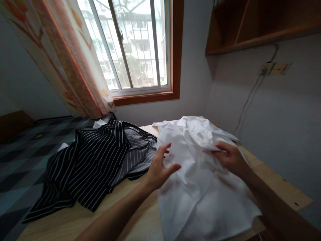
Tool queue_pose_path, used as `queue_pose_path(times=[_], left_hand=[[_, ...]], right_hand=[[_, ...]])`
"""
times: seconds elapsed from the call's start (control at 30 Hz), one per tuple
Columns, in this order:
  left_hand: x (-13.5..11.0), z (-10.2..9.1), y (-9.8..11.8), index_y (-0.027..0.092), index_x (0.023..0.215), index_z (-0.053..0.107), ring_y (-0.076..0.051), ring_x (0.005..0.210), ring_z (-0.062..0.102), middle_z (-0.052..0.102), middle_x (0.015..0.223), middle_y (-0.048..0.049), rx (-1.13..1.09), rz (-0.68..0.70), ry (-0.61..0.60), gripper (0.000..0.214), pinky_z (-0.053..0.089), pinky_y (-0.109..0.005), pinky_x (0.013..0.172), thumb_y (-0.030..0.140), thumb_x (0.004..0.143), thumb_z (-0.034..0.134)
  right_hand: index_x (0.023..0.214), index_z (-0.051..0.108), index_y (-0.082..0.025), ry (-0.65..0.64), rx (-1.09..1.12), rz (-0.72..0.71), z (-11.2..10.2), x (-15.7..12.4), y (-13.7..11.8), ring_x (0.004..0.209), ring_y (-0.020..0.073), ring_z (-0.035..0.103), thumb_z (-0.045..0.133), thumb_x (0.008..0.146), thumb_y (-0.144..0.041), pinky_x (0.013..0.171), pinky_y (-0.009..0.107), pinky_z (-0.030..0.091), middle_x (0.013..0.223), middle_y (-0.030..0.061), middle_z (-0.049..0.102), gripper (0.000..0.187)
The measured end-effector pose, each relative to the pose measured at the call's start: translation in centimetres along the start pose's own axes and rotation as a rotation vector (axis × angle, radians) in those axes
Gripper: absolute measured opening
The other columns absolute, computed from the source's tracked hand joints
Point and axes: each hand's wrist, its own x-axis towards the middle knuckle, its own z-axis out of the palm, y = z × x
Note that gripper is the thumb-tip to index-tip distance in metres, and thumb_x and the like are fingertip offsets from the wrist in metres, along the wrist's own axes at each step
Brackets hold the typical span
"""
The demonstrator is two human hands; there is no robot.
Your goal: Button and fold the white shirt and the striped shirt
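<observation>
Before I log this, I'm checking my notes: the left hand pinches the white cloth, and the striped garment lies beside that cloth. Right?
Not quite: the head view shows the right hand pinching the white cloth; the left hand is open. The striped garment does lie beside it.

Right hand (232, 159) pinches white garment (198, 187); left hand (158, 171) loosely curved.

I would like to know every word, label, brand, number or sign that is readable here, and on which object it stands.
No text can be read.
Window frame: tiny marks, too small to tell whether they are letters.
Checked bedding: a small yellow mark, too blurred to read.
White garment and striped garment: no lettering visible.
</observation>
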Motion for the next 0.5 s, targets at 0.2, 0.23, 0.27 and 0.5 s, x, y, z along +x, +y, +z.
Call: queue_pose_path(times=[0.2, 0.23, 0.27, 0.5], left_hand=[[2.8, -0.9, -1.6, 0.009, 0.133, 0.049, -0.033, 0.116, 0.056, 0.054, 0.133, -0.0206, 0.071, -0.286, 0.061, 0.074, 0.044, -0.045, 0.099, 0.041, 0.071, 0.073], [2.7, -0.7, -2.2, 0.01, 0.132, 0.05, -0.033, 0.12, 0.054, 0.055, 0.133, -0.0197, 0.139, -0.292, 0.037, 0.073, 0.041, -0.045, 0.102, 0.032, 0.068, 0.075], [2.4, -0.5, -2.8, 0.011, 0.132, 0.051, -0.032, 0.121, 0.054, 0.056, 0.132, -0.0181, 0.188, -0.292, 0.019, 0.069, 0.04, -0.044, 0.104, 0.024, 0.068, 0.073], [1.2, -2.4, -4.4, 0.014, 0.115, 0.065, -0.021, 0.088, 0.064, 0.069, 0.096, -0.008, 0.044, -0.337, 0.228, 0.044, 0.05, -0.031, 0.078, 0.022, 0.073, 0.061]], right_hand=[[0.113, 0.069, -0.023, -0.959, 0.087, -0.591, 7.0, -2.8, -7.5, 0.105, 0.0204, 0.061, 0.062, 0.087, -0.032, 0.104, 0.039, 0.038, 0.105, 0.0043, 0.07, 0.028], [0.114, 0.068, -0.022, -1.012, 0.138, -0.582, 7.7, -3.0, -7.4, 0.102, 0.0194, 0.063, 0.064, 0.086, -0.038, 0.1, 0.036, 0.042, 0.104, 0.0045, 0.07, 0.032], [0.112, 0.068, -0.021, -1.0, 0.174, -0.549, 8.2, -3.0, -7.1, 0.098, 0.0185, 0.064, 0.064, 0.086, -0.041, 0.096, 0.033, 0.045, 0.103, 0.0048, 0.07, 0.033], [0.141, 0.046, -0.023, -0.399, -0.332, -0.209, 7.0, -1.3, -1.3, 0.137, 0.0339, 0.036, 0.062, 0.086, -0.051, 0.109, 0.058, 0.03, 0.147, 0.0165, 0.043, 0.064]])
